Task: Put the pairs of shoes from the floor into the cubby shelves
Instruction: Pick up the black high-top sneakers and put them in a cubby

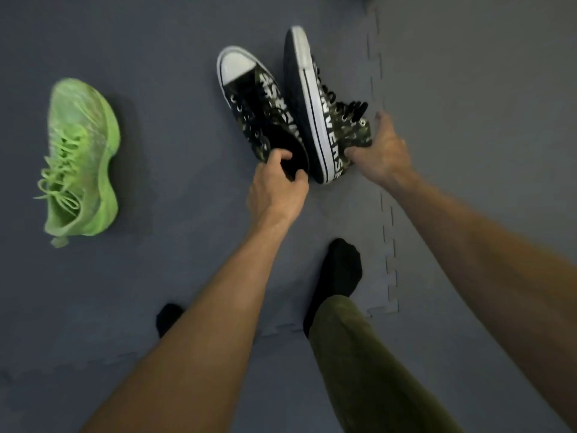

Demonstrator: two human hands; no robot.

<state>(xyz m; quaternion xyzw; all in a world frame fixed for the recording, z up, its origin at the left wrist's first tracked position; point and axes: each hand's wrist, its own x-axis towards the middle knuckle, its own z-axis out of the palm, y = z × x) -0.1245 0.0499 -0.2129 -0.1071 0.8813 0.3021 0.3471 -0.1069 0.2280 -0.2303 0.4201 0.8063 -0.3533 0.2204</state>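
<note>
Two camouflage canvas sneakers with white rubber toes are at the middle of the view. My left hand (278,182) grips the heel opening of the left sneaker (249,98), whose toe points away from me. My right hand (382,148) holds the right sneaker (315,101) by its collar; this shoe is tipped on its side, showing its dark sole and white lettered sidewall. The two shoes touch each other. A single lime-green running shoe (81,157) lies on the floor to the far left, apart from both hands. No cubby shelf is in view.
The floor is grey interlocking foam mat (468,89) with a toothed seam running down the right side. My two feet in black socks (338,270) stand below the sneakers, with an olive trouser leg (352,354) over the right one.
</note>
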